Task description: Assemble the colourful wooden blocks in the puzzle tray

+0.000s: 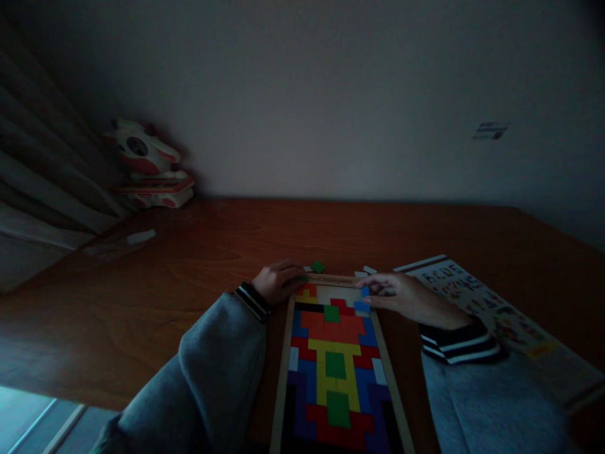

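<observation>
A wooden puzzle tray (282, 378) filled with coloured block pieces lies lengthwise before me. My left hand (278, 282) is at its far left corner, fingers bent. A bit of a green puzzle piece (301, 278) shows between its fingertips; the rest is hidden. At the far right corner, thumb and fingers of my right hand (397, 295) close on a blue puzzle piece (363, 306), low over the tray. A pale bare patch (336, 294) shows along the tray's far end, beside red, orange and yellow pieces (307, 292).
Beyond the tray lie a loose green piece (318, 267) and several white pieces (369, 270). A printed sheet (472, 290) lies to the right. On the brown table (212, 233), a red-and-white animal-shaped toy (151, 167) stands at back left, near a curtain (42, 157).
</observation>
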Demonstrator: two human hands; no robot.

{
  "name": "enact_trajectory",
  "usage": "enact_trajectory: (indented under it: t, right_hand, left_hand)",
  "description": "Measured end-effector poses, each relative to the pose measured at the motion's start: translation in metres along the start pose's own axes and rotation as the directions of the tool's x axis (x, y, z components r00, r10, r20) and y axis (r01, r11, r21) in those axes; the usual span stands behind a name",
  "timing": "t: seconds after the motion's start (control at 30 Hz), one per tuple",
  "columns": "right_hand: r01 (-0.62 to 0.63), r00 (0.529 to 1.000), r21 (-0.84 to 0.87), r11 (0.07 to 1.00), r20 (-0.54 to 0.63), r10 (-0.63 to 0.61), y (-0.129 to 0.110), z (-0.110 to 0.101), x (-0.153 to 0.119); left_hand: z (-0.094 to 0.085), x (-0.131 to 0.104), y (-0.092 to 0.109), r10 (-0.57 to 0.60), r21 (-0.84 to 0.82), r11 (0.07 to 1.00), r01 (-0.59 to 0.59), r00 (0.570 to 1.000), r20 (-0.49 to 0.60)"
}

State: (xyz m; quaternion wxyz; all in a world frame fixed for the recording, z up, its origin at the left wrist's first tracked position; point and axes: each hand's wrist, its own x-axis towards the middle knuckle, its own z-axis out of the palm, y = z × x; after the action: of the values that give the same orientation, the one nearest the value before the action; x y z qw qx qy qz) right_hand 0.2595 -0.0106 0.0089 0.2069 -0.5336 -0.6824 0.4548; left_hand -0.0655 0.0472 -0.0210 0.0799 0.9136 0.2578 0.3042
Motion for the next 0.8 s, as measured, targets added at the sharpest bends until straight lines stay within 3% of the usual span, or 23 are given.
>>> enact_trajectory:
  t: [0.3, 0.63, 0.8]
  right_hand:
    - [-0.010, 1.000, -0.198, 0.980, -0.028, 0.004, -0.008, 0.000, 0.001]
    - [0.055, 0.998, -0.328, 0.943, 0.033, -0.047, -0.006, 0.002, 0.002]
    - [0.074, 0.997, -0.281, 0.957, 0.051, -0.063, -0.005, 0.003, 0.003]
  left_hand:
    - [-0.002, 0.002, 0.003, -0.012, 0.010, 1.000, 0.012, 0.999, 0.037]
    - [0.000, 0.001, 0.001, -0.016, 0.022, 1.000, 0.016, 1.000, 0.020]
    - [0.001, 0.006, 0.012, -0.074, -0.054, 0.996, 0.071, 0.996, -0.045]
